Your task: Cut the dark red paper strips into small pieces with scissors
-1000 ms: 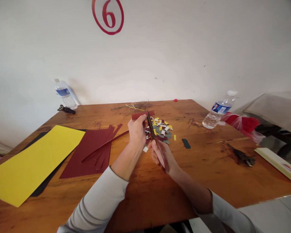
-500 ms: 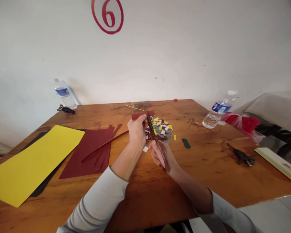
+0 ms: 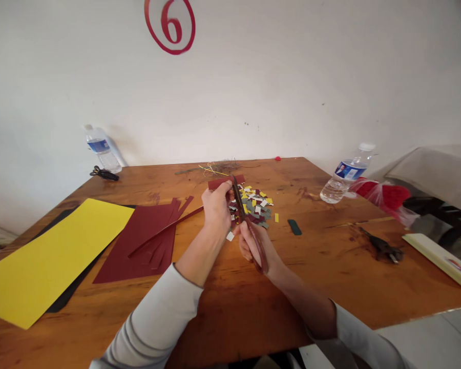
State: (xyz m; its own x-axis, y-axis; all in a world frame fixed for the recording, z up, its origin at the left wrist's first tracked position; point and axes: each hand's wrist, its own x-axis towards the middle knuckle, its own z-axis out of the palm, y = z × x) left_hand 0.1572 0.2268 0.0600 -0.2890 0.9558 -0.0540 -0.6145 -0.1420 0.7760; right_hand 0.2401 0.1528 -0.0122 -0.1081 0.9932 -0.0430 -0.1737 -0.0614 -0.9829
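Note:
My right hand (image 3: 255, 243) grips a pair of scissors (image 3: 238, 197) by the brown handles, blades pointing away from me. Pinched in my left hand (image 3: 217, 205) is a narrow maroon paper strip (image 3: 190, 212), whose long tail runs back to the lower left; its front end is by the blades. Below and beyond the blades lies a heap of small paper pieces (image 3: 259, 207) in yellow, white, grey and maroon. A flat maroon piece (image 3: 219, 182) lies just past my left fingertips. More maroon strips (image 3: 165, 241) rest on a maroon sheet (image 3: 115, 256) to the left.
A yellow sheet (image 3: 61, 256) overlaps a black sheet (image 3: 67, 297) at the left. Water bottles stand at the back left (image 3: 102, 148) and right (image 3: 346, 174). A dark green piece (image 3: 294, 227), a black plug (image 3: 386, 251) and a white box (image 3: 441, 261) lie rightward. Thin wires (image 3: 223, 168) lie by the wall.
Little differs. The scissor handles in my right hand have drawn slightly closer together, while my left hand and the strip stay in place.

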